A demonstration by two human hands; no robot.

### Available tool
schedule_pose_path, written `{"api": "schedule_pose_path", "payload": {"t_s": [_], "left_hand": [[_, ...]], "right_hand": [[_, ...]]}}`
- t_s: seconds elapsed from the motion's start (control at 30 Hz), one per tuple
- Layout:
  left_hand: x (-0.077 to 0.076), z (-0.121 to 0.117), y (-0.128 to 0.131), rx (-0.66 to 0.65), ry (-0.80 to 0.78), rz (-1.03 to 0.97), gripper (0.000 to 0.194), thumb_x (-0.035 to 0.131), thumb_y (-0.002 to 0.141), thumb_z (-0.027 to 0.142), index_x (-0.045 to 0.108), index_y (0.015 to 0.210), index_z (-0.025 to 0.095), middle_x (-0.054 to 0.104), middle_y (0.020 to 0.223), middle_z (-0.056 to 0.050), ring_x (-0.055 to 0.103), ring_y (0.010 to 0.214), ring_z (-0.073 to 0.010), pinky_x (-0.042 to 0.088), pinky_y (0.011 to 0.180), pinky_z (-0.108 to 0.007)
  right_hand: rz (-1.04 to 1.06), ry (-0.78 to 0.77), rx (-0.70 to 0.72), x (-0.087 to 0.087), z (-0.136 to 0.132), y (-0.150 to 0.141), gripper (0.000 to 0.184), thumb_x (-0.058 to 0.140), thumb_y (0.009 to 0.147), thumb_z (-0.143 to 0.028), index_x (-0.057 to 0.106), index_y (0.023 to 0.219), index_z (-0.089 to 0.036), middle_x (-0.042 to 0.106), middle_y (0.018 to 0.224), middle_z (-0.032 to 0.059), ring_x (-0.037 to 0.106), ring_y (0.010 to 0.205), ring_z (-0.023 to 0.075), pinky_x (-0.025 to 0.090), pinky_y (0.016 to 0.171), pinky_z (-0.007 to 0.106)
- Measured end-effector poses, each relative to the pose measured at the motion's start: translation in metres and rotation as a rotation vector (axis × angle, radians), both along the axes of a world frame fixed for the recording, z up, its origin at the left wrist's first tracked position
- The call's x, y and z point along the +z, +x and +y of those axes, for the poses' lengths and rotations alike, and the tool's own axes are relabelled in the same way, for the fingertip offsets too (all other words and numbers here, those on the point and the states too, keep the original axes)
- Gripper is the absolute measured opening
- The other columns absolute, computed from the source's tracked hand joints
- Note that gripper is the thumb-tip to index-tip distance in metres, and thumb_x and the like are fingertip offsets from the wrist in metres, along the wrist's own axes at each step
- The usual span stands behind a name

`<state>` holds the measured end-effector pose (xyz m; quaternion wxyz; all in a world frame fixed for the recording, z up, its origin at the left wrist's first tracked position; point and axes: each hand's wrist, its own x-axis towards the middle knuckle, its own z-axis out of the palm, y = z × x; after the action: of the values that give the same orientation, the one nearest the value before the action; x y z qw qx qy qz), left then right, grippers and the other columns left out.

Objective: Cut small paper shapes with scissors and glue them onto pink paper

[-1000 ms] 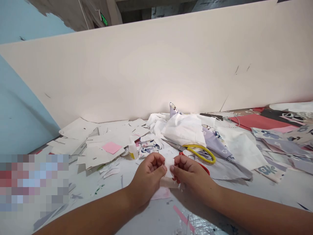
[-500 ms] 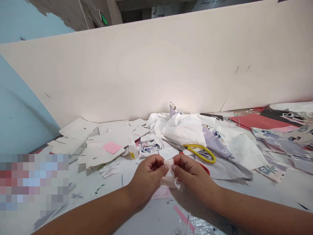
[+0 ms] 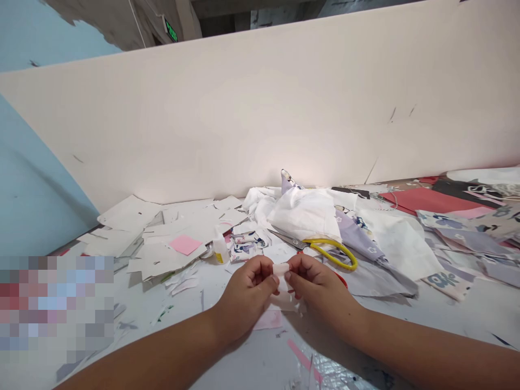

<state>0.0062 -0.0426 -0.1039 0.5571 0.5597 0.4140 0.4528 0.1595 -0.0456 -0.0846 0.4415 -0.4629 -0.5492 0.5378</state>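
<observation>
Green sign (image 3: 171, 30) above pale partition (image 3: 252, 114).

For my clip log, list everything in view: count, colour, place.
held piece: 1, white, centre
scissors: 1 pair, yellow loop, centre
bottle: 1, white, centre-left
cards: several, greyish, left
square: 1, pink, on cards
cloth: heap, white, centre
prints: several, lilac and cream, right
sheets: uncounted, red, right
black pieces: some, black, back
cord: bundle, pale, right
scraps: many, mixed, scattered
table: 1, pale, below
partition: 1, cream, behind
wall: 1, blue, left
sign: 1, green, top left
left hand: 1, pinching held piece
right hand: 1, pinching held piece
</observation>
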Motion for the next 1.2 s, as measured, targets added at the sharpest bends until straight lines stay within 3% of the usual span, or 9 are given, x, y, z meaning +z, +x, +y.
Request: {"api": "schedule_pose_path", "payload": {"t_s": [0.17, 0.53, 0.83, 1.0, 1.2], "left_hand": [[0.002, -0.001, 0.002, -0.017, 0.016, -0.009, 0.005, 0.053, 0.078, 0.023, 0.054, 0.077, 0.018, 0.050, 0.072, 0.002, 0.049, 0.067, -0.0104, 0.044, 0.065, -0.026], [0.007, 0.000, 0.000, -0.113, -0.118, -0.191, 0.007, 0.060, 0.076, 0.024, 0.054, 0.074, 0.020, 0.052, 0.067, 0.003, 0.052, 0.062, -0.0090, 0.039, 0.057, -0.022], [0.015, -0.002, 0.000, -0.110, -0.137, -0.145, 0.006, 0.059, 0.074, 0.023, 0.058, 0.070, 0.018, 0.051, 0.060, 0.002, 0.050, 0.061, -0.0102, 0.038, 0.054, -0.022], [0.016, -0.002, -0.001, -0.095, -0.153, -0.173, 0.005, 0.055, 0.070, 0.016, 0.059, 0.069, 0.018, 0.051, 0.062, 0.002, 0.049, 0.060, -0.0102, 0.038, 0.055, -0.023], [0.016, 0.000, -0.001, -0.023, -0.037, -0.002, 0.005, 0.058, 0.069, 0.020, 0.055, 0.066, 0.017, 0.051, 0.061, 0.003, 0.048, 0.059, -0.0094, 0.037, 0.060, -0.023]], "right_hand": [[0.013, 0.015, 0.026, 0.002, -0.002, 0.000, 0.003, 0.055, 0.070, -0.021, 0.055, 0.068, -0.018, 0.052, 0.058, -0.0036, 0.046, 0.053, 0.0114, 0.036, 0.051, 0.025], [0.319, -0.192, -0.014, -0.001, 0.001, -0.002, 0.013, 0.053, 0.059, -0.011, 0.058, 0.067, -0.020, 0.051, 0.049, -0.0052, 0.045, 0.050, 0.0100, 0.032, 0.049, 0.022], [0.520, -0.321, 0.046, 0.000, 0.000, -0.002, 0.007, 0.057, 0.058, -0.012, 0.058, 0.061, -0.018, 0.052, 0.047, -0.0040, 0.046, 0.046, 0.0096, 0.033, 0.051, 0.023], [0.410, -0.261, 0.045, 0.002, -0.001, 0.000, 0.005, 0.056, 0.058, -0.015, 0.059, 0.061, -0.018, 0.053, 0.050, -0.0027, 0.048, 0.050, 0.0119, 0.033, 0.051, 0.025], [0.083, -0.005, 0.045, 0.008, -0.002, 0.001, 0.008, 0.055, 0.062, -0.017, 0.062, 0.065, -0.017, 0.055, 0.057, -0.0016, 0.049, 0.058, 0.0135, 0.036, 0.057, 0.027]]}}
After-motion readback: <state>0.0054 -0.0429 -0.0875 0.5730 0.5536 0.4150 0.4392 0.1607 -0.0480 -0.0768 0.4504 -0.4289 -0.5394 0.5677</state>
